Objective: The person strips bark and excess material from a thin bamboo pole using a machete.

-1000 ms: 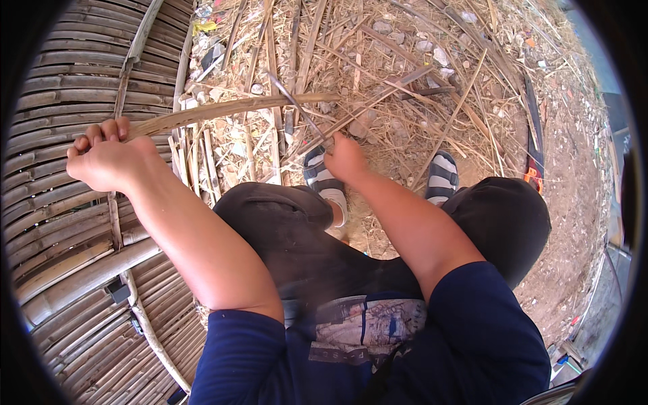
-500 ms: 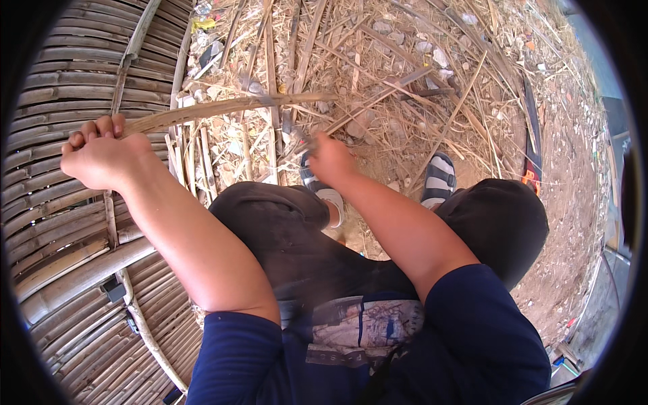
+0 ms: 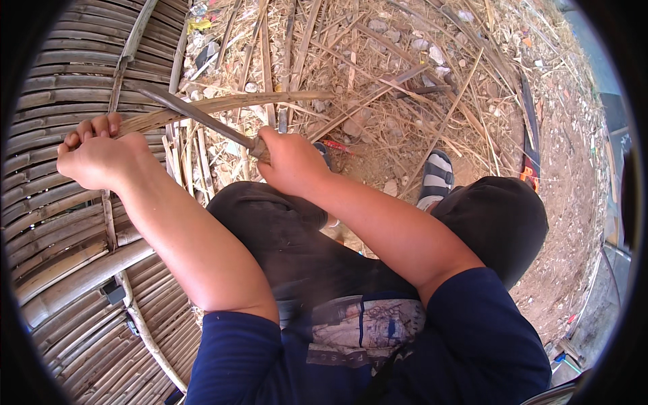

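My left hand [image 3: 101, 156] is closed around the near end of a split bamboo strip [image 3: 277, 98]. The strip stretches out to the right above the littered ground, and its far end narrows. In the fist of my right hand [image 3: 293, 162] is the handle of a long knife [image 3: 209, 120]. Its dark blade points up and to the left and crosses the strip not far from my left fingers. I cannot tell whether the edge bites into the bamboo or just lies against it.
A bamboo slat wall [image 3: 61, 145] runs along the left. Bamboo strips [image 3: 378, 101], shavings and stones cover the ground ahead. By my right knee lies a dark, long-bladed tool with an orange handle [image 3: 530, 175]. My sandalled right foot [image 3: 437, 177] rests on the dirt.
My right hand has moved left with the knife. The blade, blurred earlier near the strip's far part, now crosses it close to my left hand. The left hand has hardly moved.
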`<state>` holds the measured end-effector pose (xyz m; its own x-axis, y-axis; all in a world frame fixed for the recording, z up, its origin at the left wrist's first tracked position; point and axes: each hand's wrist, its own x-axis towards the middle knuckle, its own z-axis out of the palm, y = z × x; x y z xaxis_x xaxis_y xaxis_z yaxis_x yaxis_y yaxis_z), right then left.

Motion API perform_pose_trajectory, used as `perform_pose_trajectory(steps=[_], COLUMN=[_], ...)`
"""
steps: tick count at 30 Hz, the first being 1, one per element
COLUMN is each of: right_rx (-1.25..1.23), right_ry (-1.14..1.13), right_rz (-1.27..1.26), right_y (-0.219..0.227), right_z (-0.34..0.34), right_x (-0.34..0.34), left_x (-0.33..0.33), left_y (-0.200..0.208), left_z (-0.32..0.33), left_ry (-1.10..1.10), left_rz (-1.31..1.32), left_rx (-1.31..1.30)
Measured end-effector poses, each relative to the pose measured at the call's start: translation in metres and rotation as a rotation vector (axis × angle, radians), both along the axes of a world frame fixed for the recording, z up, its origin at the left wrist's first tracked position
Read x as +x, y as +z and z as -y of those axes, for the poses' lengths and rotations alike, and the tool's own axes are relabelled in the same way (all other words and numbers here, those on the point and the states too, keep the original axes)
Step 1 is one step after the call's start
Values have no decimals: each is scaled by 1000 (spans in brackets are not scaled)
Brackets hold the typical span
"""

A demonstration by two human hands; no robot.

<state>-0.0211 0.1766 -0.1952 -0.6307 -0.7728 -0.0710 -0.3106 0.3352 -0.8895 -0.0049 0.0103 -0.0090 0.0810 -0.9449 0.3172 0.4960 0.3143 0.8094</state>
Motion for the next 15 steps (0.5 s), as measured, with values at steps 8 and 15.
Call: perform_pose_trajectory(steps=[8,15], right_rx=[343,80], right_ry=[-300,-269], right_rz=[75,209], right_y=[-132,-79], right_z=[-38,-16], right_x=[-18,0], left_x=[1,3], left_y=[-4,-4], left_z=[17,8], left_ry=[36,-9], left_rz=[-16,8], left_rx=[72,47])
